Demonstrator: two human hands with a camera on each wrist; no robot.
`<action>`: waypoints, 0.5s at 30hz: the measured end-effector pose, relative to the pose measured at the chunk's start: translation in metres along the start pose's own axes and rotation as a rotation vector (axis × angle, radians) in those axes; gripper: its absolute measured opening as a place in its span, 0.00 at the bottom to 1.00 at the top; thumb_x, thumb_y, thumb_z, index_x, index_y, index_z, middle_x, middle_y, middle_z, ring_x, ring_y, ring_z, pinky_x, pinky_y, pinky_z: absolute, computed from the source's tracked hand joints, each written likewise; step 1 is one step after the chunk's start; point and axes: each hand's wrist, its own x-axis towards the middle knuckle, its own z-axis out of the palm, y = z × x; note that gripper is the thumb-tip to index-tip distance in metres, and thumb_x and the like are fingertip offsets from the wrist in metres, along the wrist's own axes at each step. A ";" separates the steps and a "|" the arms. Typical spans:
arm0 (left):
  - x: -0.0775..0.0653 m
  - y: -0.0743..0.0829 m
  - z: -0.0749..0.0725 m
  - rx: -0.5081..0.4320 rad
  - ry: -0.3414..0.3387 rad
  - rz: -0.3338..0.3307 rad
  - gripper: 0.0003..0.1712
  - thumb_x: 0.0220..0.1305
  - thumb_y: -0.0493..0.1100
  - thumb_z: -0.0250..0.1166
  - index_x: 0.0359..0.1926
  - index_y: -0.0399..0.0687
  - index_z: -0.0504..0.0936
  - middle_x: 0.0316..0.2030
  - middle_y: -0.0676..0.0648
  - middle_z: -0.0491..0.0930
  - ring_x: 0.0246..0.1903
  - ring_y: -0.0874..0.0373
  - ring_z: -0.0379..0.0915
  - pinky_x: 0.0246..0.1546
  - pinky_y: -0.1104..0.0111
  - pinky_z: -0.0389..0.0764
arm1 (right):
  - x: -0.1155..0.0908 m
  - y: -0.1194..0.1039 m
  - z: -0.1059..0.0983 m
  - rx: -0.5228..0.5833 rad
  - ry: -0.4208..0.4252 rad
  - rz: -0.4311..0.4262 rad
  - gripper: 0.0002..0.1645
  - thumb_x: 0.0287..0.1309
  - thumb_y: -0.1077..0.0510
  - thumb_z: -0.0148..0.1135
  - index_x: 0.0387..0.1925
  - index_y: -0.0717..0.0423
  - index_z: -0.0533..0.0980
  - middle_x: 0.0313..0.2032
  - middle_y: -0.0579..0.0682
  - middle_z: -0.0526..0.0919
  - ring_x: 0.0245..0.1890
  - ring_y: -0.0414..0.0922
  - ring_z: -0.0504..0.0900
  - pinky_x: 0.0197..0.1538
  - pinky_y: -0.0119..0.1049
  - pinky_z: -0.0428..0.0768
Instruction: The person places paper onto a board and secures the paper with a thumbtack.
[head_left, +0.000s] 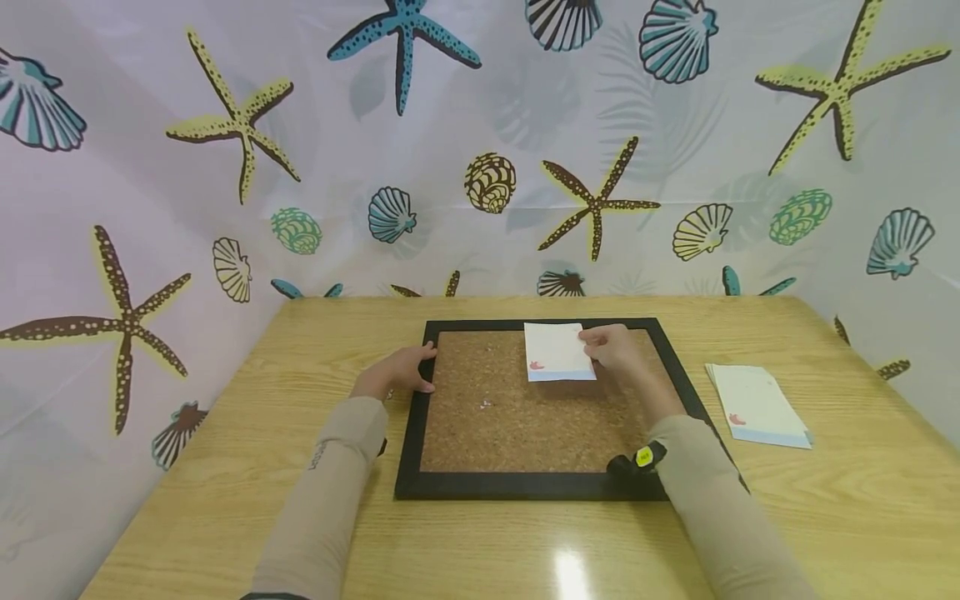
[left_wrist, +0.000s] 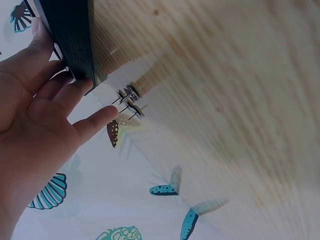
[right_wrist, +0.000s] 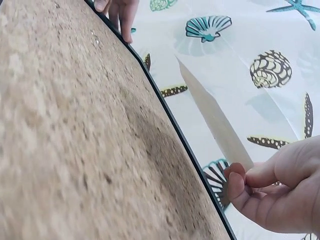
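Note:
A cork board (head_left: pixel 480 425) with a black frame (head_left: pixel 525 486) lies on the table. My left hand (head_left: pixel 396 372) rests against the frame's left side, thumb and fingers spread apart along its edge. Near the little finger, several metal pins (left_wrist: pixel 130 100) lie on the wood in the left wrist view. My right hand (head_left: pixel 613 348) pinches the right edge of a white note sheet (head_left: pixel 557 350) with a red print and a blue lower band. The sheet hovers over the upper part of the cork, casting a shadow; the right wrist view shows it nearly edge-on.
To the right of the board lies a small stack of similar note sheets (head_left: pixel 761 404). Tiny shiny bits (head_left: pixel 486 404) show on the cork. A sea-patterned curtain (head_left: pixel 450 167) closes off the back and sides of the wooden table (head_left: pixel 480 550).

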 end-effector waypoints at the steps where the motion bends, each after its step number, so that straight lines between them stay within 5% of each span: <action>1: 0.000 0.000 0.000 -0.001 0.002 0.001 0.42 0.55 0.37 0.64 0.67 0.39 0.52 0.66 0.40 0.47 0.64 0.44 0.44 0.58 0.55 0.56 | 0.001 -0.002 0.002 0.002 -0.003 -0.002 0.19 0.58 0.70 0.50 0.52 0.71 0.70 0.47 0.68 0.73 0.32 0.47 0.77 0.37 0.40 0.76; 15: 0.002 0.000 0.001 0.009 0.017 0.050 0.45 0.52 0.35 0.65 0.67 0.43 0.51 0.66 0.38 0.47 0.64 0.46 0.43 0.59 0.56 0.55 | 0.012 -0.026 0.034 0.089 -0.056 0.013 0.19 0.57 0.73 0.50 0.51 0.74 0.69 0.43 0.69 0.75 0.19 0.42 0.76 0.30 0.38 0.79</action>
